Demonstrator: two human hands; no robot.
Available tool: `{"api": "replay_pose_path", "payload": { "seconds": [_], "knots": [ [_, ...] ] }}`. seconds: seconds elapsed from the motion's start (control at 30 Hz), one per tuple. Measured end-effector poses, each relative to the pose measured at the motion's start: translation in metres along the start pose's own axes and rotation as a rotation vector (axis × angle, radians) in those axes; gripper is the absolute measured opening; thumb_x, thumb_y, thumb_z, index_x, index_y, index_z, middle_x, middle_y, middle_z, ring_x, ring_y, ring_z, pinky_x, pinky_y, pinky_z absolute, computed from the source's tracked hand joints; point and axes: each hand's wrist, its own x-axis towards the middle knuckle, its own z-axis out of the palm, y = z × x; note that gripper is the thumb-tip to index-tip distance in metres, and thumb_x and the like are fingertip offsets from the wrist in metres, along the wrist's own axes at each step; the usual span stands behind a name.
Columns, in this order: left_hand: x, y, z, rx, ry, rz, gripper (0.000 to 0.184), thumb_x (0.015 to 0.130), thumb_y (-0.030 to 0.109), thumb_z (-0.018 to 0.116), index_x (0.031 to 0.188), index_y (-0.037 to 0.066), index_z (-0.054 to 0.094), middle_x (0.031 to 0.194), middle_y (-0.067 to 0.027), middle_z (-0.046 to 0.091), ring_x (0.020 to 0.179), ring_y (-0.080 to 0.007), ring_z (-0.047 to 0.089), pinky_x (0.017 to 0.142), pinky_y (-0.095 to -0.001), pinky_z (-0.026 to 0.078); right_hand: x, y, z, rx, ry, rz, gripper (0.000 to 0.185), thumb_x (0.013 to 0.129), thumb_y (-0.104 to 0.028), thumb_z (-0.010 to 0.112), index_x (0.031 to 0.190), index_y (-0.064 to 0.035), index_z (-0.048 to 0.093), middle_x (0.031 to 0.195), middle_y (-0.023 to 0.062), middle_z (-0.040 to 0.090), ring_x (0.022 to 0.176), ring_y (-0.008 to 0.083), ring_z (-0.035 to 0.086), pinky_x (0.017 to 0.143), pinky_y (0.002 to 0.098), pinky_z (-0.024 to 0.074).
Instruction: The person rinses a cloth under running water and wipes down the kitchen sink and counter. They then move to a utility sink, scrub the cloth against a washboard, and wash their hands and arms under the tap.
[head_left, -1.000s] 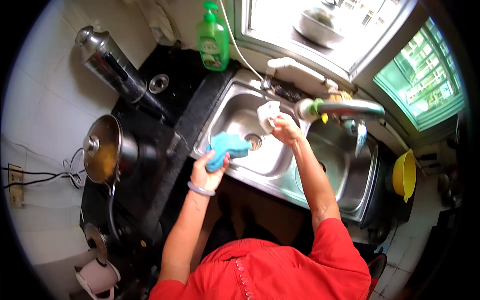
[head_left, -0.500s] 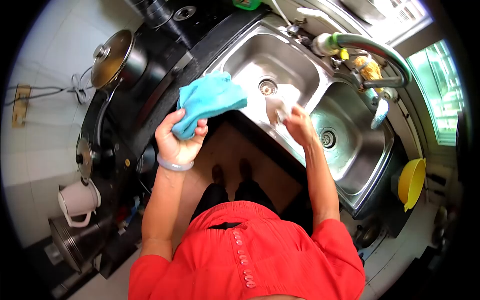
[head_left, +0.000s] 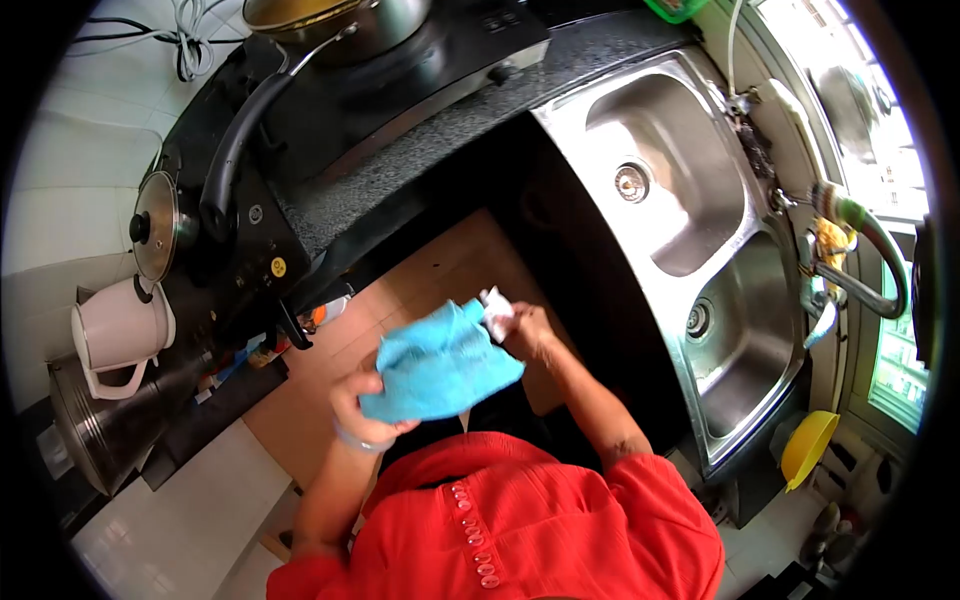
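The blue cloth (head_left: 445, 368) hides some fingers of your left hand (head_left: 362, 408), so you can't see how they sit beneath it. The white piece (head_left: 496, 314) in your right hand (head_left: 527, 332) is partly covered by your fingers; it may be paper or cloth, but it shows too small to be sure. Your red top (head_left: 560, 530) is cut off by the bottom edge, while the pot (head_left: 400, 25) and the green bottle (head_left: 677, 8) run past the top. You can't read the yellow sticker (head_left: 278, 267). Glare washes out the window (head_left: 890, 110), and shadow swallows whatever lies beneath the counter (head_left: 450, 130).
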Motion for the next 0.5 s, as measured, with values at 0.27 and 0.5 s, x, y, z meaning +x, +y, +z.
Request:
{"api": "replay_pose_path", "payload": {
  "seconds": [0.27,0.5],
  "knots": [
    [-0.001,0.024,-0.038,0.11,-0.176,-0.126,0.072,0.063,0.023,0.055,0.127,-0.007,0.04,0.108,-0.0161,0.058,0.089,-0.0212,0.061,0.069,-0.0299,0.053,0.139,-0.014,-0.078,-0.133,0.65,-0.104,0.02,0.088,-0.019,0.056,0.09,-0.0006,0.063,0.073,0.0089,0.061,0.06,0.0199,0.058,0.051,0.0317,0.0486],
    [0.004,0.034,0.008,0.393,-0.262,-0.224,0.045,0.077,0.004,0.059,0.119,-0.001,0.046,0.104,-0.0074,0.057,0.096,-0.0137,0.055,0.085,-0.0247,0.042,-0.091,-0.068,0.034,0.111,-0.002,-0.123,0.034,0.09,-0.022,0.057,0.109,0.0068,0.057,0.094,0.0135,0.063,0.093,0.0233,0.061,0.087,0.0344,0.0476]
  ]
}}
